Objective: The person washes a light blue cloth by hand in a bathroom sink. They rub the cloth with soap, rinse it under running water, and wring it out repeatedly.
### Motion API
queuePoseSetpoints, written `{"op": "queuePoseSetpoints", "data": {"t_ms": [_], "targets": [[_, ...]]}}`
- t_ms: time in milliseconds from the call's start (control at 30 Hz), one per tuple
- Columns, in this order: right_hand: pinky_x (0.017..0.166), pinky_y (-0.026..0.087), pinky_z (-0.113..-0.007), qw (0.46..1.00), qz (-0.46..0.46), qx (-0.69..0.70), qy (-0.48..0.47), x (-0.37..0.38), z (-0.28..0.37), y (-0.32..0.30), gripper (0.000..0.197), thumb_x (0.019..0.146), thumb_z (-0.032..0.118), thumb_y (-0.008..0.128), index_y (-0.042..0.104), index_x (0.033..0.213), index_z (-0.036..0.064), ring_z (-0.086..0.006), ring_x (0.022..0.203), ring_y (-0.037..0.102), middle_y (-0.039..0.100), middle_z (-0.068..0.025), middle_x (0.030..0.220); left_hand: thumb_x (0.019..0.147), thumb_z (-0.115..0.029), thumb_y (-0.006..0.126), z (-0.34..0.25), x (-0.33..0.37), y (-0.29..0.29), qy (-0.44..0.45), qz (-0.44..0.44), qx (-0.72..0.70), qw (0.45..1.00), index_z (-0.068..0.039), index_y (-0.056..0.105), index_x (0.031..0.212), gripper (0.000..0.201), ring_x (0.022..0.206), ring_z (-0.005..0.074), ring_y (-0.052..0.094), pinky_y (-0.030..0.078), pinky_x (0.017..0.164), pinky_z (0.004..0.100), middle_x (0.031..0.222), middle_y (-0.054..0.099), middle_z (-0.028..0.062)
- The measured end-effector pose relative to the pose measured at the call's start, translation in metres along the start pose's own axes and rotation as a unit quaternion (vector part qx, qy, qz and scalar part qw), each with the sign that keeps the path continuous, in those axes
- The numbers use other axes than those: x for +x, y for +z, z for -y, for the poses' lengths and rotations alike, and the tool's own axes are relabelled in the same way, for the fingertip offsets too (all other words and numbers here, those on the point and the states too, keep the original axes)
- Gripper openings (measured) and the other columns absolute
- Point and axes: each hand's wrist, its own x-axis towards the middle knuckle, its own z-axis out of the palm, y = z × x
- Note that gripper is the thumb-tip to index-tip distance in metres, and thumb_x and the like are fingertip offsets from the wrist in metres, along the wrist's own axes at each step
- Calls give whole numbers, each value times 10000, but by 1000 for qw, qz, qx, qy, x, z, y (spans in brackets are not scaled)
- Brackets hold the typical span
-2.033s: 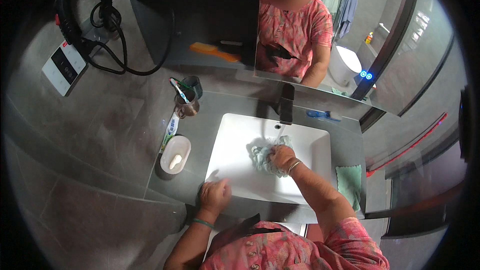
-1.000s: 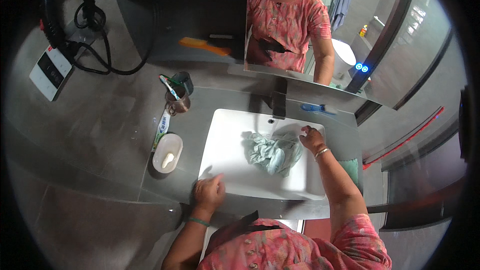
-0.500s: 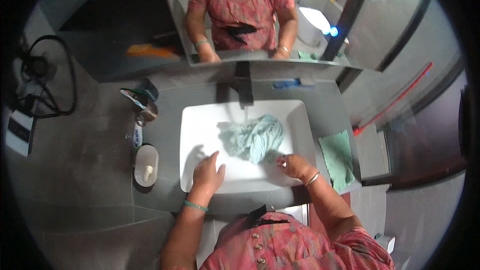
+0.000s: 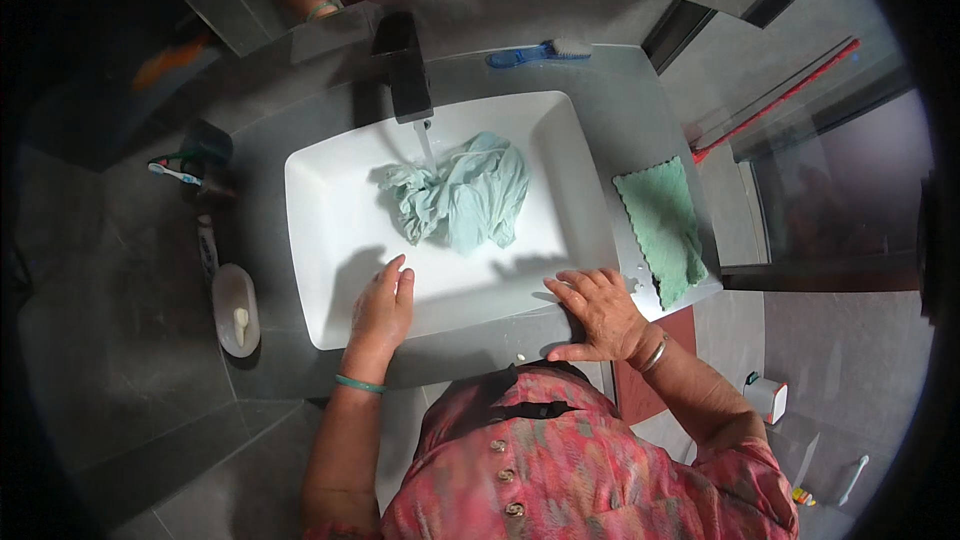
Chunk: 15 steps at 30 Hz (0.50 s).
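The grey surface (image 4: 620,90) carries the assembly, with the white rectangular basin (image 4: 335,215) set into it. The pale green cloth (image 4: 465,200) lies crumpled inside the basin, toward its far side, below the spout and apart from both hands. The scalloped green towel (image 4: 663,230) lies on the surface to the right of the basin. The right hand (image 4: 600,312) is over the near right rim, fingers spread and grasping nothing; whether it touches the rim cannot be told. The left hand (image 4: 383,310) is over the near left rim, fingers loosely extended and likewise free of any load. The black faucet (image 4: 405,70) delivers a thin stream of water (image 4: 426,148) onto the cloth. The oval soap dish (image 4: 235,285) stands to the left of the basin and contains a small piece of soap (image 4: 241,325). For good wetting, the folds should be spread beneath the stream and turned so that water reaches each layer. A wet cloth is likely heavy and slippery; grip it with both hands and keep it within the basin walls to limit drips.
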Motion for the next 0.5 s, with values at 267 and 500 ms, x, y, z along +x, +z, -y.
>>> {"op": "queuePoseSetpoints", "data": {"t_ms": [267,500], "targets": [[954,474,-503,989,125,44,-71,74,60,22,1034,708,728,734,445,1496,124,-389,1141,590,604,-193,1246,1040,-329,497,-2,-6,1,16,10,18,1000,-42,591,1343,427,1077,394,652,504,940,485,1148,702,200],[807,543,-446,987,155,20,48,186,74,79,580,935,568,603,674,1241,80,-325,979,712,740,-175,1017,1082,-354,459,7,-4,-6,-49,-79,-117,989,-18,556,1397,470,1049,263,672,505,950,371,1156,699,172]]}}
